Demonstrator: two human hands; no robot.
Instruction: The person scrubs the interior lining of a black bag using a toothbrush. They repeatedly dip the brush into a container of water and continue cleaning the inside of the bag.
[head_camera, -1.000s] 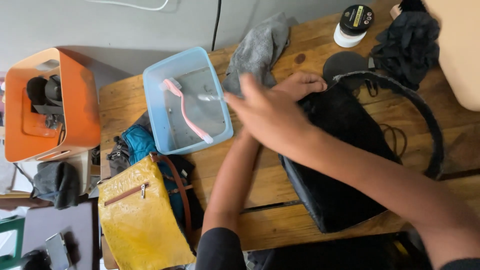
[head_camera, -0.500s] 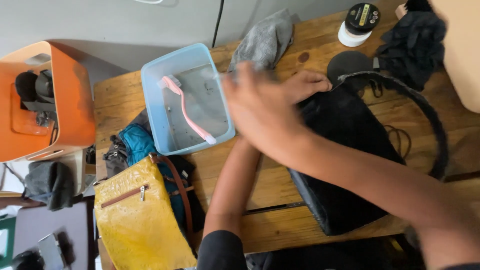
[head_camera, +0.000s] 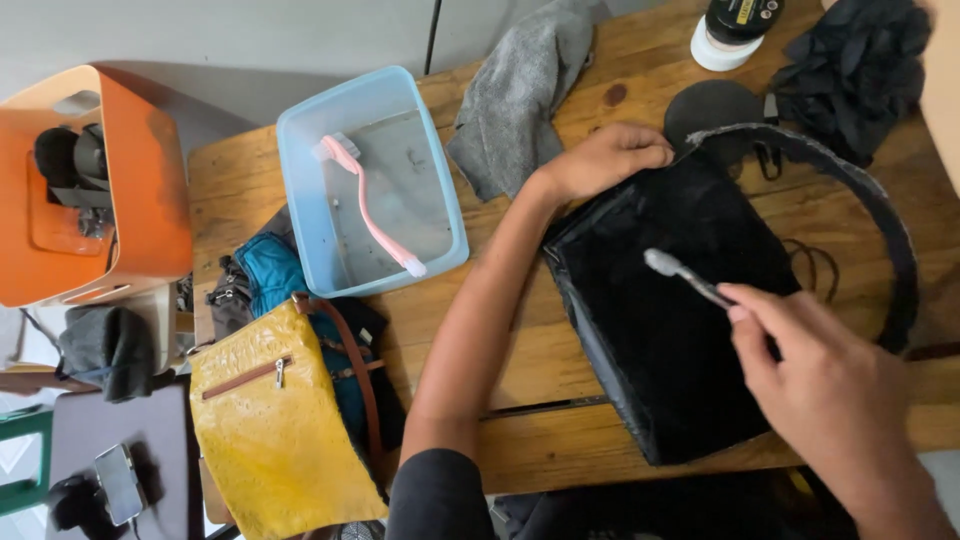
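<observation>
A black bag (head_camera: 680, 320) lies flat on the wooden table (head_camera: 540, 340), its long strap (head_camera: 880, 230) curving to the right. My left hand (head_camera: 600, 160) presses on the bag's upper left corner. My right hand (head_camera: 810, 380) holds a small grey brush (head_camera: 685, 275) by its handle, the bristle end just over the bag's middle.
A light blue plastic tub (head_camera: 375, 180) with a pink brush (head_camera: 370, 205) in it sits left of the bag. A grey cloth (head_camera: 520, 90), a white jar with a black lid (head_camera: 735, 30) and dark cloth (head_camera: 860, 70) lie at the back. A yellow bag (head_camera: 280, 420) and an orange bin (head_camera: 95, 180) stand at the left.
My right hand has drawn back from the tub to the lower right and now holds a small brush over the black bag. My left hand stays on the bag's corner.
</observation>
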